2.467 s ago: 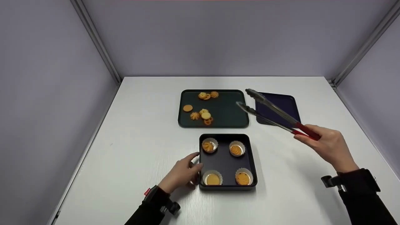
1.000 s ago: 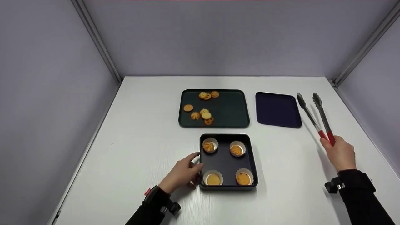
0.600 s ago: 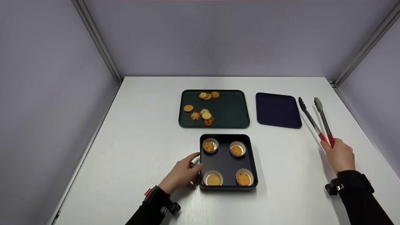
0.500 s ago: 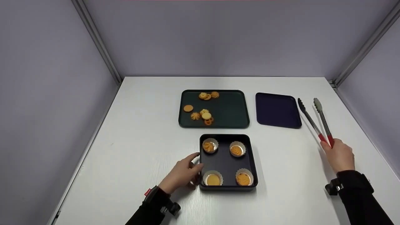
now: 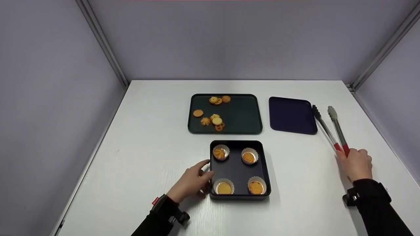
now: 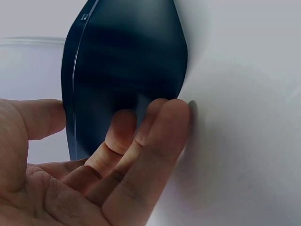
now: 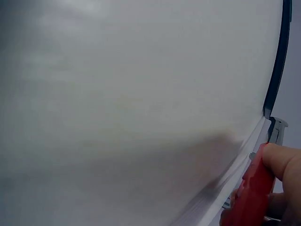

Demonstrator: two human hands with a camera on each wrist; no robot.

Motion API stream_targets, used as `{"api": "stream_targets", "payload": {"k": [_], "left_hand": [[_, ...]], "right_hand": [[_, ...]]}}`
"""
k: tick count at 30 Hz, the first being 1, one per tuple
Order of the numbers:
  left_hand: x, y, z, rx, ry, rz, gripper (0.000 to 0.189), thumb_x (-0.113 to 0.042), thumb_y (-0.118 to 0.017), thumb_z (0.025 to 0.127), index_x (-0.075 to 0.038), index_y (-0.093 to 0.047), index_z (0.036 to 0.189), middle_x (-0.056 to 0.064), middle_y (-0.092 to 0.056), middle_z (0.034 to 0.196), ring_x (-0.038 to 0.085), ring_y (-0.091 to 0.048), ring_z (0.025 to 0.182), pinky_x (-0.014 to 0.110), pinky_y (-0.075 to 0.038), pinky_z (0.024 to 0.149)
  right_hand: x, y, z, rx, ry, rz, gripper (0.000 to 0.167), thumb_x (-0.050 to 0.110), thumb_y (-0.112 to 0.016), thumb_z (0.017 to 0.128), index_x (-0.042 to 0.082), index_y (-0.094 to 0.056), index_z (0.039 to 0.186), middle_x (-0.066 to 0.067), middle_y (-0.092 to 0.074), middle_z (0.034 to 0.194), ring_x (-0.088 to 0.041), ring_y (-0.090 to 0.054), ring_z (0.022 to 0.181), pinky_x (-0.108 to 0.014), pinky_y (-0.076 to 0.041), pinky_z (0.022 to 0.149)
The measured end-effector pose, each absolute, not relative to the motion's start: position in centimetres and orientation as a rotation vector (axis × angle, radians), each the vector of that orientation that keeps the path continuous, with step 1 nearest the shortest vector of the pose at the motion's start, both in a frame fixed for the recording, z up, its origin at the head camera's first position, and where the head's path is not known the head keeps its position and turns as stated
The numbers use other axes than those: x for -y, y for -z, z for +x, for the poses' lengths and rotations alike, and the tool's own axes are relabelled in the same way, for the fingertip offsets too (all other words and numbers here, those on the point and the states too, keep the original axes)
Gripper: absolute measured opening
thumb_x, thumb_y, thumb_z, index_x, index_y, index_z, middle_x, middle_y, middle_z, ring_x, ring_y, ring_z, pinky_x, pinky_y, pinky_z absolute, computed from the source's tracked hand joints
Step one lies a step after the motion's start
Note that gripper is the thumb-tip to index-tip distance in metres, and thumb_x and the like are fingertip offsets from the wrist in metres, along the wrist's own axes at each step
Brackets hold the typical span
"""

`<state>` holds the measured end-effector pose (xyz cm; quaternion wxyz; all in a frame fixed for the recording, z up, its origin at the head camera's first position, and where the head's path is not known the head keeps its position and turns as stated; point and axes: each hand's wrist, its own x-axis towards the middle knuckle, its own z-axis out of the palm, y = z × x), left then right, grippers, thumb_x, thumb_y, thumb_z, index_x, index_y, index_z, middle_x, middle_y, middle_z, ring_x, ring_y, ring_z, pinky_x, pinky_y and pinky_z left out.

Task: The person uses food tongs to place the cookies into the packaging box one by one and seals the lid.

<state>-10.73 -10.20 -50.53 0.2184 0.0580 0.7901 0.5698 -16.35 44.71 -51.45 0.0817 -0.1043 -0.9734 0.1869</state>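
A square black baking pan [image 5: 234, 170] holds several paper cups with cookies, such as a swirl cookie [image 5: 248, 158]. Along its left side my left hand [image 5: 191, 182] rests, fairly straight fingers [image 6: 160, 136] against the outer wall and thumb near the rim in the left wrist view. At the right of the table my right hand [image 5: 357, 165] grips the red handles of metal tongs [image 5: 339, 131]. The tongs' arms are spread, with nothing between the tips, and lie low beside the navy tray [image 5: 291, 115]. In the right wrist view the red handle [image 7: 254, 193] shows under the thumb.
Behind the pan is a dark green tray [image 5: 241, 114] with several cookies on its left half. The white table [image 5: 147, 131] meets grey panels [image 5: 229, 39] at the back and sides.
My right hand has swung the tongs rightward, away from above the trays, and lowered them toward the table, drawing slightly back lately. The left hand and the pan have stayed put.
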Motion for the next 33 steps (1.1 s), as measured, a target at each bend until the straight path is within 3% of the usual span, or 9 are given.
{"api": "stream_targets", "payload": {"k": [10, 16, 18, 20, 24, 33], "left_hand": [[10.2, 50.4, -10.8, -2.167, -1.591, 0.151, 0.064, -0.029, -0.06, 0.105, -0.012, -0.033, 0.16, 0.009, -0.068, 0.089, 0.025, -0.069, 0.066, 0.042, -0.063, 0.054], [10.2, 50.5, -10.8, -2.185, -1.575, 0.168, 0.064, -0.029, -0.06, 0.105, -0.012, -0.034, 0.16, 0.009, -0.068, 0.09, 0.025, -0.069, 0.065, 0.042, -0.062, 0.054], [10.2, 50.5, -10.9, -2.19, -1.57, 0.168, 0.064, -0.029, -0.06, 0.105, -0.012, -0.034, 0.16, 0.009, -0.068, 0.09, 0.025, -0.069, 0.065, 0.042, -0.062, 0.054], [10.2, 50.5, -10.8, -2.19, -1.57, 0.164, 0.064, -0.029, -0.06, 0.105, -0.012, -0.034, 0.16, 0.009, -0.068, 0.09, 0.025, -0.069, 0.065, 0.041, -0.062, 0.054], [10.1, 50.5, -10.8, -2.187, -1.572, 0.159, 0.063, -0.028, -0.06, 0.105, -0.011, -0.034, 0.16, 0.009, -0.068, 0.09, 0.027, -0.069, 0.066, 0.041, -0.063, 0.054], [10.2, 50.8, -10.9, -2.217, -1.56, 0.187, 0.062, -0.029, -0.059, 0.105, -0.011, -0.036, 0.159, 0.01, -0.068, 0.087, 0.025, -0.069, 0.062, 0.042, -0.062, 0.052]], "right_hand": [[-45.0, 51.3, -16.3, 2.972, -0.461, -0.226, 0.049, 0.028, -0.062, 0.102, -0.012, -0.055, 0.075, -0.033, -0.049, 0.076, -0.054, -0.054, 0.071, -0.054, -0.045, 0.053], [-45.1, 51.1, -16.0, 2.992, -0.372, -0.244, 0.056, 0.04, -0.063, 0.099, -0.007, -0.053, 0.072, -0.028, -0.049, 0.071, -0.052, -0.053, 0.067, -0.057, -0.044, 0.053], [-45.0, 51.1, -15.9, 2.977, -0.355, -0.254, 0.057, 0.044, -0.064, 0.098, -0.011, -0.054, 0.084, -0.033, -0.049, 0.078, -0.058, -0.051, 0.076, -0.062, -0.043, 0.058], [-44.8, 51.0, -15.9, 2.956, -0.352, -0.261, 0.062, 0.044, -0.065, 0.098, -0.016, -0.053, 0.105, -0.041, -0.048, 0.092, -0.065, -0.047, 0.087, -0.068, -0.041, 0.065], [-44.2, 50.7, -16.2, 2.915, -0.386, -0.236, 0.076, 0.041, -0.066, 0.098, -0.009, -0.034, 0.146, -0.05, -0.038, 0.121, -0.072, -0.038, 0.107, -0.076, -0.036, 0.076], [-42.1, 50.2, -17.5, 2.856, -0.457, 0.052, 0.087, 0.031, -0.068, 0.098, 0.009, -0.016, 0.164, -0.036, -0.018, 0.158, -0.069, -0.024, 0.133, -0.083, -0.026, 0.097]]}}
